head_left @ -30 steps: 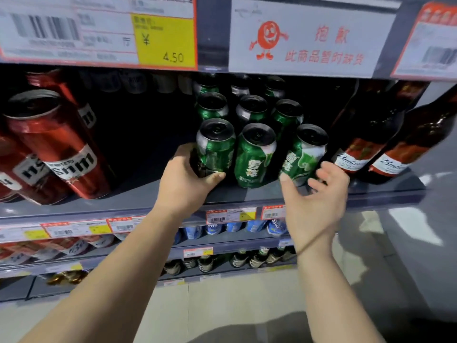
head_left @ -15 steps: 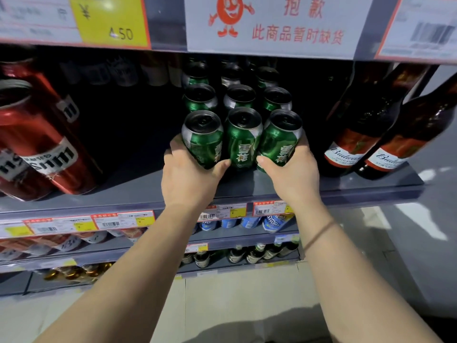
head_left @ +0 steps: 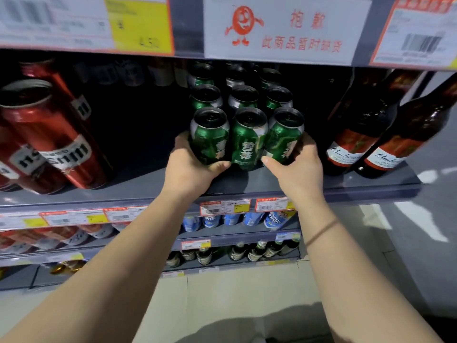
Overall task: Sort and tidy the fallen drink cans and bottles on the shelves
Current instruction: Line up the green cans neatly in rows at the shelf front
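Observation:
Three upright green cans stand side by side in the front row on the grey shelf (head_left: 358, 184). My left hand (head_left: 190, 169) wraps the left green can (head_left: 210, 134) from its left side, thumb under its front. My right hand (head_left: 296, 169) holds the right green can (head_left: 284, 134) from its right side. The middle green can (head_left: 248, 139) is pressed between the two. Several more green cans (head_left: 243, 96) stand in rows behind, going dark toward the back.
Tall red cans (head_left: 49, 134) stand at the left of the same shelf, with a dark gap between them and the green cans. Brown Budweiser bottles (head_left: 356, 134) stand at the right. Price tags line the shelf edges. Lower shelves hold blue cans (head_left: 232, 219) and small bottles (head_left: 237, 253).
My right hand went from open beside a tilted right can to gripping it upright against the row. Both hands have since stayed on the outer cans while the view shifted.

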